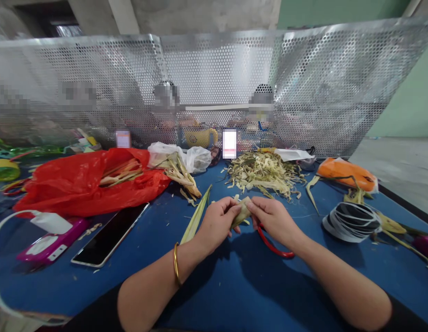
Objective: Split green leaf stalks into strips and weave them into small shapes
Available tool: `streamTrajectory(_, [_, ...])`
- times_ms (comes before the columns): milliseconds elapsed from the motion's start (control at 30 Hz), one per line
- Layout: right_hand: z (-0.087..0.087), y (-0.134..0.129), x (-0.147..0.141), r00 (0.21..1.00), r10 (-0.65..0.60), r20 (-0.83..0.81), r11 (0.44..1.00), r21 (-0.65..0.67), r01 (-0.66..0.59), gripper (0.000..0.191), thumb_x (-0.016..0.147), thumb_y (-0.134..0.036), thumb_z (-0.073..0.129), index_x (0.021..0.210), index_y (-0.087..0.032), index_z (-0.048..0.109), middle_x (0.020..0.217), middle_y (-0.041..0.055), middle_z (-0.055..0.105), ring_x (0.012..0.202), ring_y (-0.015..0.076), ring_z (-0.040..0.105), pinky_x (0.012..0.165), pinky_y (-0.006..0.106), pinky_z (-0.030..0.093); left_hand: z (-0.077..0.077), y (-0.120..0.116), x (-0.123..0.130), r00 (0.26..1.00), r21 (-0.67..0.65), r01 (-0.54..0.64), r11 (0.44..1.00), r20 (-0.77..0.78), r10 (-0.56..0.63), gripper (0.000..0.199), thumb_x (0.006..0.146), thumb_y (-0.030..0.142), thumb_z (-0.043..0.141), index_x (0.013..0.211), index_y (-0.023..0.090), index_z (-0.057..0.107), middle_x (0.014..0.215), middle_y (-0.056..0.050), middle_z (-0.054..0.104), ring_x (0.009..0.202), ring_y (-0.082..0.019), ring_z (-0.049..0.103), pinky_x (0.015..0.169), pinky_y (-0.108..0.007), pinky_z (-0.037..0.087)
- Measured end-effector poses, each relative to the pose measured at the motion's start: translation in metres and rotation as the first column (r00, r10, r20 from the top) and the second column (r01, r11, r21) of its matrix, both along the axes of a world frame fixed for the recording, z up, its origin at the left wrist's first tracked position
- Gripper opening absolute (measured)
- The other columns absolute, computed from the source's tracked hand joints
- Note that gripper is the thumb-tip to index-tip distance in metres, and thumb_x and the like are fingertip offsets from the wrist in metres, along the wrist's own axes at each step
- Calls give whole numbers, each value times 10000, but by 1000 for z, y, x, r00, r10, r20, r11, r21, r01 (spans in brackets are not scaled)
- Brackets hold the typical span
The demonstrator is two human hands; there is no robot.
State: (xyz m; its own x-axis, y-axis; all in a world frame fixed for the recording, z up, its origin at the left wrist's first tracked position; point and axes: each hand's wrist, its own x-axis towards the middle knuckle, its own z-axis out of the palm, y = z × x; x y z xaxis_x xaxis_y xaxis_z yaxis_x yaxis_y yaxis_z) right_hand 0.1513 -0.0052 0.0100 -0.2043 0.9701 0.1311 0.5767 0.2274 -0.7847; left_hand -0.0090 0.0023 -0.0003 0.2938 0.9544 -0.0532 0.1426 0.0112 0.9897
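Both hands meet above the blue table at a small folded piece of pale dried husk (242,213). My left hand (218,220) pinches its left side between thumb and fingers, and a gold bangle circles that wrist. On the other side, my right hand (274,217) grips the husk's upper right edge with thumb and fingertips. A red curved handle (276,250) shows just below my right hand; I cannot tell whether the hand touches it. Left of my left wrist lies a long pale-green husk leaf (196,219). Ahead sits a heap of shredded husk strips (267,171).
A red plastic bag (68,180) with husks, a phone (112,235) and a purple power strip (53,242) with a white plug occupy the left. Right lie a wound roll of white cord (352,222) and an orange packet (348,174). A perforated metal screen (217,60) stands behind; people sit beyond it.
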Motion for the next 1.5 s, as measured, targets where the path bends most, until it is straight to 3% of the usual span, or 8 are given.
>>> streamTrajectory(467, [6,4,10,988,49,146,998,-32,-45,330,921,-323,377,638,-201,495,534,-15,588,532,125,534,555,237,365,0,2,-1,996,1,-42,999,85,41,272,737,391,642,618,166,545,500,51,521,366,-49,367,376,-190,252])
streamTrajectory(567, [14,-2,27,834,-28,551,998,60,-6,98,837,-283,505,831,-207,567,717,24,651,656,173,584,565,262,329,-1,7,-3,986,-31,-109,994,126,112,272,741,391,642,629,165,539,537,37,561,361,-43,384,379,-187,264])
streamTrajectory(700, [8,-12,44,586,32,810,999,-27,-18,222,745,-211,550,959,-154,564,912,127,651,764,240,615,605,301,335,-5,14,-6,964,-69,-180,981,188,190,278,731,389,660,623,168,529,558,31,568,361,-33,392,380,-179,266])
streamTrajectory(933, [-5,-9,40,526,64,848,998,-44,-50,544,685,-128,506,1228,-118,483,873,159,685,773,294,645,575,308,307,-5,19,-8,938,-158,-222,962,234,255,272,706,383,681,634,166,536,555,26,563,350,-20,379,340,-159,211])
streamTrajectory(1133, [-2,0,47,699,8,715,999,-33,22,466,730,-167,484,1188,-141,565,905,153,707,817,298,656,628,328,396,-2,21,-10,923,-164,-257,953,251,292,296,685,402,699,633,158,538,559,19,571,349,-21,385,323,-153,191])
streamTrajectory(1300, [2,3,42,993,-60,106,995,-68,67,617,701,-190,516,1315,-184,470,952,63,666,809,206,618,713,324,480,-2,24,-11,889,-176,-320,931,284,359,287,665,394,693,641,154,539,579,21,592,354,-26,410,335,-146,196])
streamTrajectory(1400, [8,-1,32,988,-14,-154,992,-130,-6,573,700,-328,609,1244,-182,509,706,-23,541,632,154,528,597,285,464,-3,28,-12,863,-184,-352,918,315,394,284,657,390,691,636,155,533,569,23,586,347,-29,394,328,-155,175])
streamTrajectory(1500, [13,-6,26,987,1,-161,990,-140,-24,600,630,-345,698,1176,-177,515,640,-69,423,576,124,443,552,257,412,-2,31,-14,847,-190,-369,910,335,414,278,658,382,691,633,155,534,547,28,568,341,-31,380,324,-162,168])
